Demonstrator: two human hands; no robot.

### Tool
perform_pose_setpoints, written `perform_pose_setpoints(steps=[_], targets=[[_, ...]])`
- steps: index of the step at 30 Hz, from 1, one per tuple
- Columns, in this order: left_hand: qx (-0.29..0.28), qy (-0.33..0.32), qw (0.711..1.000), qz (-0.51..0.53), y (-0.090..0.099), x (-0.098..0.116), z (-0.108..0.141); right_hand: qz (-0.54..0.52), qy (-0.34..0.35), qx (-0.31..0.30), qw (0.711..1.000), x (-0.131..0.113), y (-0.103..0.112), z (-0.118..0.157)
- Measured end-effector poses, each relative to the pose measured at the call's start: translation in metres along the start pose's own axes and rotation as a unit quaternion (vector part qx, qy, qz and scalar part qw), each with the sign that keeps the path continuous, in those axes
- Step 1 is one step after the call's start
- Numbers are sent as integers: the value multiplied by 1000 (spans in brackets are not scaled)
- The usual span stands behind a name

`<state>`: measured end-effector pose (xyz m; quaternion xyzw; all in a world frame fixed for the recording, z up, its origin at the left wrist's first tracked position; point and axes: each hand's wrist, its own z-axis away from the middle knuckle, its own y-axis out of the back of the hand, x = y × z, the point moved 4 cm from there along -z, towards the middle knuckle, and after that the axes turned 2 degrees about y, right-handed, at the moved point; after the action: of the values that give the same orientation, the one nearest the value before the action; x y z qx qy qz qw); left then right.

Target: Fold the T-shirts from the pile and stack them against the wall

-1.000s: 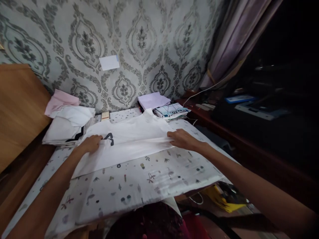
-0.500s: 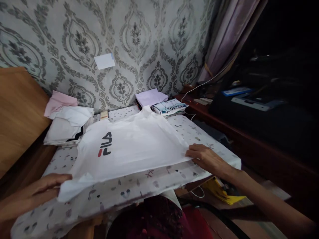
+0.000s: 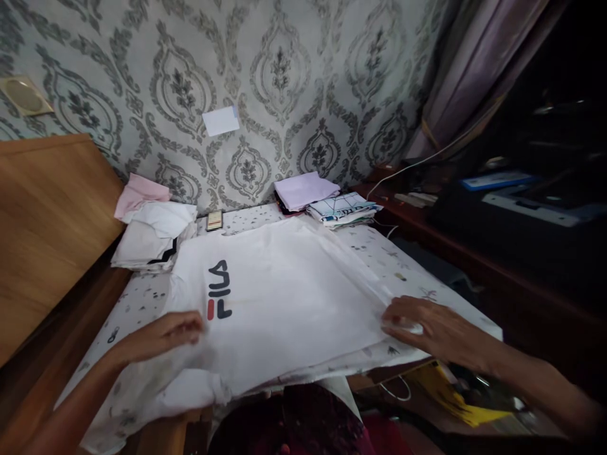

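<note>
A white T-shirt (image 3: 289,291) lies spread on the patterned tablecloth, its dark and red FILA print on the left side. My left hand (image 3: 173,332) is over the shirt's left part, below the print. Its fingers are bent and smeared by motion, so any hold on the cloth cannot be made out. At the shirt's right edge, my right hand (image 3: 422,322) has its thumb and fingers curled around the corner of the fabric. A bunched bit of white cloth hangs at the near left edge of the table.
Folded white and pink clothes (image 3: 147,237) are stacked at the back left, beside a small box (image 3: 214,220). Folded lilac cloth (image 3: 306,189) and printed clothes (image 3: 344,208) lie at the back right. A wooden panel (image 3: 52,234) borders the left; a white cable (image 3: 417,165) runs at right.
My left hand has left the shirt's lower left corner and moved right, over the shirt. The shirt has come nearer and lies flatter. The view has shifted left.
</note>
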<state>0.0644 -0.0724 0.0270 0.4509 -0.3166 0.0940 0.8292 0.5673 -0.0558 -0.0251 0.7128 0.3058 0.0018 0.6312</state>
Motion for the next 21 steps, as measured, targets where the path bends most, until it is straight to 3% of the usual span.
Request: perform_pose_setpoints(steps=[2, 4, 6, 8, 10, 14, 17, 19, 21], targets=[[128, -11, 992, -4, 7, 0, -26, -39, -2, -61, 997, -13, 0, -22], [228, -32, 973, -27, 1, 0, -54, -51, 18, -68, 996, -28, -6, -53], [248, -49, 965, -64, -15, 0, -83, -45, 60, -51, 996, -41, -23, -87], [234, -46, 965, -111, -27, -7, -106, -37, 99, -48, 993, -49, -49, -118], [228, -14, 962, -153, -26, -26, -118, -21, 122, -57, 991, -50, -74, -144], [291, 125, 926, -205, 12, -94, -107, 58, 70, -47, 995, -25, -94, -180], [341, 136, 902, -225, 40, -136, -94, 110, 0, -33, 993, 0, -86, -201], [371, 109, 890, -241, 52, -145, -91, 131, -12, -31, 991, 10, -79, -219], [399, 85, 875, -259, 63, -139, -94, 145, -8, -31, 989, 16, -75, -243]])
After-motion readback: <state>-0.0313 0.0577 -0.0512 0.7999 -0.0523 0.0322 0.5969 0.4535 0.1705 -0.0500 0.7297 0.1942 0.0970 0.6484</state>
